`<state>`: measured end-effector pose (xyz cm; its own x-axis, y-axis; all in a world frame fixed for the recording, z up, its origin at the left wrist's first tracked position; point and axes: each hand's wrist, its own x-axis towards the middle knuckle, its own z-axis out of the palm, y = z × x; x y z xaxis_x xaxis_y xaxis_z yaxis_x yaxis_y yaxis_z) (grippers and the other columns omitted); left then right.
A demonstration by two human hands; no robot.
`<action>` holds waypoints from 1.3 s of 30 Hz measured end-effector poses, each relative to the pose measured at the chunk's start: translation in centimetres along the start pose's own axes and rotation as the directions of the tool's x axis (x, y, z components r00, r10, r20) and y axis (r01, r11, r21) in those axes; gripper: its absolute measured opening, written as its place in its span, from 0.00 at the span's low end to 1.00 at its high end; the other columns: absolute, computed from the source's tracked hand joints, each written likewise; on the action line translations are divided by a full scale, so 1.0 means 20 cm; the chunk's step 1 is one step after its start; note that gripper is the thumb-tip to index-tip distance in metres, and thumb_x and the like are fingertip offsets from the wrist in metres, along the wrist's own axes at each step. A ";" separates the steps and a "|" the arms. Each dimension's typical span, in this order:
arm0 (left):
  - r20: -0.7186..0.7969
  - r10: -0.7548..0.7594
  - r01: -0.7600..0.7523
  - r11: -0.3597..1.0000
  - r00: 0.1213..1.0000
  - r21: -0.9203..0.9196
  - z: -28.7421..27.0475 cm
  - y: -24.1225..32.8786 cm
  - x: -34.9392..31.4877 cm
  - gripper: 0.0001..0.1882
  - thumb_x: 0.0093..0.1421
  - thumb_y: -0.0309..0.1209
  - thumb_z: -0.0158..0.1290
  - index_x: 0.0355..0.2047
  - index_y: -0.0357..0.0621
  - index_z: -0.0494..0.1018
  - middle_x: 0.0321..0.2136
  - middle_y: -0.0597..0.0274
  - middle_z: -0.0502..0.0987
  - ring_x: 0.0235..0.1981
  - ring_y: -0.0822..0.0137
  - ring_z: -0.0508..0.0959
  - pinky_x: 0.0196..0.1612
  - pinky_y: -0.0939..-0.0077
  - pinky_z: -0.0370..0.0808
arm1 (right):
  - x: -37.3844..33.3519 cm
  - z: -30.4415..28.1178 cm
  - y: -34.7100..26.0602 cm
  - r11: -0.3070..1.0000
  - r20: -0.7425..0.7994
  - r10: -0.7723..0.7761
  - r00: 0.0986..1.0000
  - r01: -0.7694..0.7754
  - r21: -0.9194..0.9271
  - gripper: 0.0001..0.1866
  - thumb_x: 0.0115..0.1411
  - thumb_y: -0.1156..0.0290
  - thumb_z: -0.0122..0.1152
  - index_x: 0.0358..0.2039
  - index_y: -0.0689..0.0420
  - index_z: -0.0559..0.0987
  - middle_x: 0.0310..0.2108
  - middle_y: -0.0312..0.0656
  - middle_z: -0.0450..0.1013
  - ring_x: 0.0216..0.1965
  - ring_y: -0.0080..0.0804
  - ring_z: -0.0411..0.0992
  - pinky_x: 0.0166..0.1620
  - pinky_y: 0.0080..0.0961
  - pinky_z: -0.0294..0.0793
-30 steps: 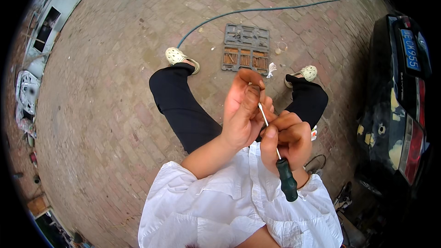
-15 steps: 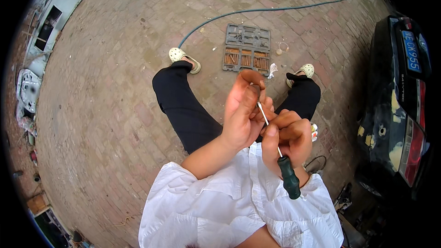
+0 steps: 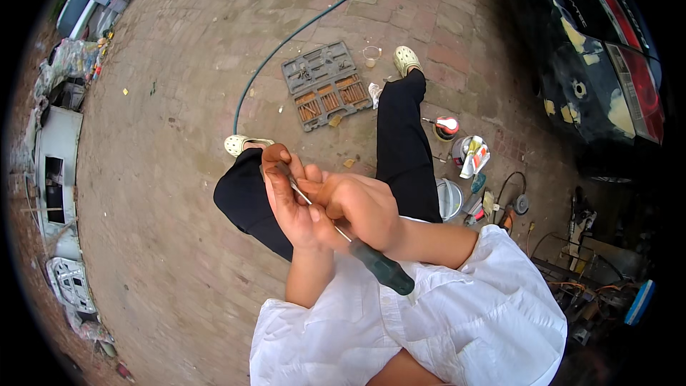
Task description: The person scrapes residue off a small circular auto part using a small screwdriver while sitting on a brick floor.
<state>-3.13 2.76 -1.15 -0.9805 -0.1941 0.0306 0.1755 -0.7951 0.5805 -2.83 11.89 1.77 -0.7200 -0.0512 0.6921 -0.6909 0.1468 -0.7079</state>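
A screwdriver with a dark green handle and thin metal shaft slants across in front of my white shirt. Its handle points down and to the right. My right hand is closed, fingers curled, pinching the shaft above the handle. Against it is my left hand, with its thumb and fingers bent together around the shaft's tip end. Something small and dark shows between the left fingertips, too small to make out. Both hands have brown-stained fingers.
On the brick paving beyond my feet lies an open grey tool case with brown bits. A blue hose runs past it. Right of my leg stand a white bucket and several tools. A dark car with patched paint stands at the right.
The view has swung, bringing the buckets at right into sight. My hands and the screwdriver now appear farther left and closer together, and the screwdriver leans more toward horizontal.
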 end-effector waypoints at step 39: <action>-0.349 -0.204 0.191 0.979 0.914 -0.071 -0.59 0.00 0.65 0.10 0.65 0.36 0.41 0.31 0.43 0.65 0.15 0.72 0.53 0.14 0.79 0.49 0.17 0.84 0.49 | -0.37 0.22 1.29 0.486 0.222 0.841 0.493 -0.869 0.089 0.12 0.64 0.68 0.46 0.38 0.65 0.70 0.27 0.45 0.73 0.26 0.28 0.74 0.29 0.21 0.72</action>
<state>-14.77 -6.59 -10.33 -0.9016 -0.2160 -0.3748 -0.0093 -0.8565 0.5161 -15.61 11.81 -22.32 -0.9507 -0.1207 -0.2857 0.2844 0.0278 -0.9583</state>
